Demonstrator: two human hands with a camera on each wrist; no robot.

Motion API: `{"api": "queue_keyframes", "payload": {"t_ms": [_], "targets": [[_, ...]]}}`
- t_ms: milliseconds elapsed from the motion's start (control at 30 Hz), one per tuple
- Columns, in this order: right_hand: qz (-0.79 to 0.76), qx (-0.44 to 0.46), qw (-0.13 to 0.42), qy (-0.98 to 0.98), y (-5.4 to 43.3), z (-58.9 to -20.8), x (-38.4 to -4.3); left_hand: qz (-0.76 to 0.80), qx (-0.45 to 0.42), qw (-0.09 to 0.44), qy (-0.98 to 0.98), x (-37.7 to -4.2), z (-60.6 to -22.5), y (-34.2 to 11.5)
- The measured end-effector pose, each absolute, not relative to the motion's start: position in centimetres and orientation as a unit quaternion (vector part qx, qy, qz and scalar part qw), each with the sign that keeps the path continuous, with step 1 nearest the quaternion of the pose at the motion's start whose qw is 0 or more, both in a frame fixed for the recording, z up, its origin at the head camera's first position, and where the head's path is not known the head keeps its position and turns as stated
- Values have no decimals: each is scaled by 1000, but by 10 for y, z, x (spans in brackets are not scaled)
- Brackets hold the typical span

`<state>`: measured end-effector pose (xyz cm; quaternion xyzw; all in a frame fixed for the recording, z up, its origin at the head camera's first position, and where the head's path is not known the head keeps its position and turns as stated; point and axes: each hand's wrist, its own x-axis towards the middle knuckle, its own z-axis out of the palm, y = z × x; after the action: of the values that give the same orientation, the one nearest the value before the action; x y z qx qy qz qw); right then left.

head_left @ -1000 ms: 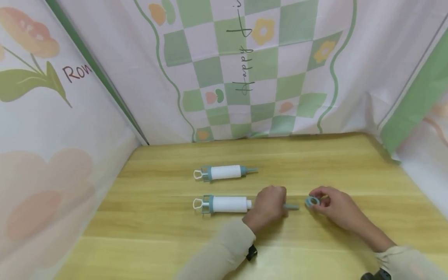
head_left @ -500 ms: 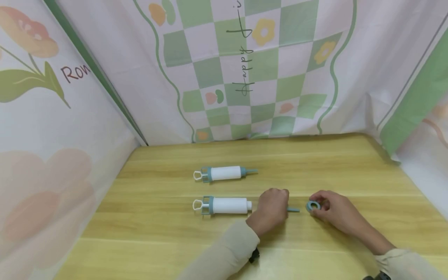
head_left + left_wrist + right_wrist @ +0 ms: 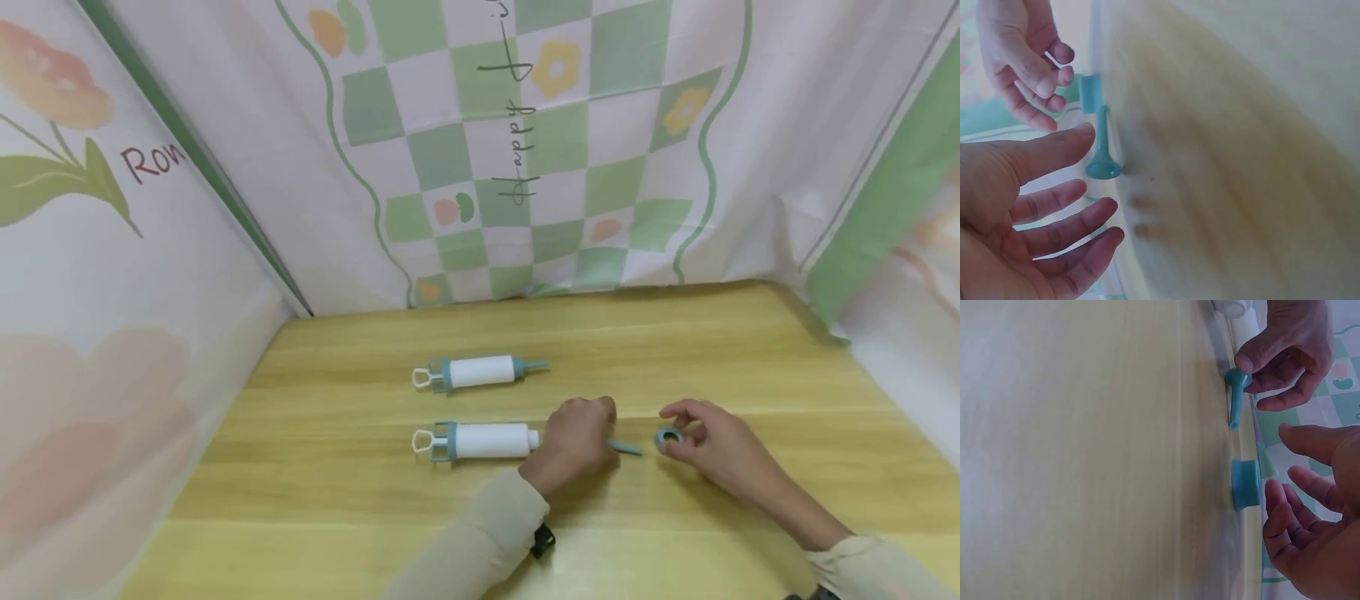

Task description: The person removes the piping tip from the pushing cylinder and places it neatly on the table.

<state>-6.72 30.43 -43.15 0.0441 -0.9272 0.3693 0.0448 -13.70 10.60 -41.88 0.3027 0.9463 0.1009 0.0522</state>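
Observation:
My left hand (image 3: 577,442) hovers over a teal nozzle (image 3: 626,448) lying on the table. In the left wrist view its fingers are spread and relaxed, with the thumb tip close to the nozzle's flared base (image 3: 1104,169); whether they touch is unclear. To the right, my right hand (image 3: 723,446) is beside a teal ring-shaped cap (image 3: 659,439). Its thumb and fingers stand apart from the cap's wall (image 3: 1246,484) in the right wrist view. Left of my left hand lies a large white toy syringe (image 3: 492,440) with a bare white tip.
A smaller toy syringe (image 3: 483,371), with a teal nozzle fitted, lies farther back. The wooden table (image 3: 337,517) meets a patterned curtain (image 3: 562,192) at the back, with more printed cloth at both sides.
My right fingers have released the ring cap, which now rests on the table. The nozzle's tip has swung slightly towards me, and my left fingers have loosened from it. The camera view has shifted slightly.

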Motion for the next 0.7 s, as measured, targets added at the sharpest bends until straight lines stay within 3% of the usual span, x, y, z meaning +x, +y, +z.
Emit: {"api": "queue_keyframes", "payload": {"t_ms": [200, 467, 700], "targets": [[374, 37, 65, -924, 299, -427, -65, 147, 304, 49, 940, -139, -412, 102], [379, 47, 96, -919, 290, -429, -68, 76, 359, -59, 928, -130, -392, 81], [381, 57, 90, -918, 284, -428, -70, 41, 361, -79, 928, -125, -378, 65]]}}
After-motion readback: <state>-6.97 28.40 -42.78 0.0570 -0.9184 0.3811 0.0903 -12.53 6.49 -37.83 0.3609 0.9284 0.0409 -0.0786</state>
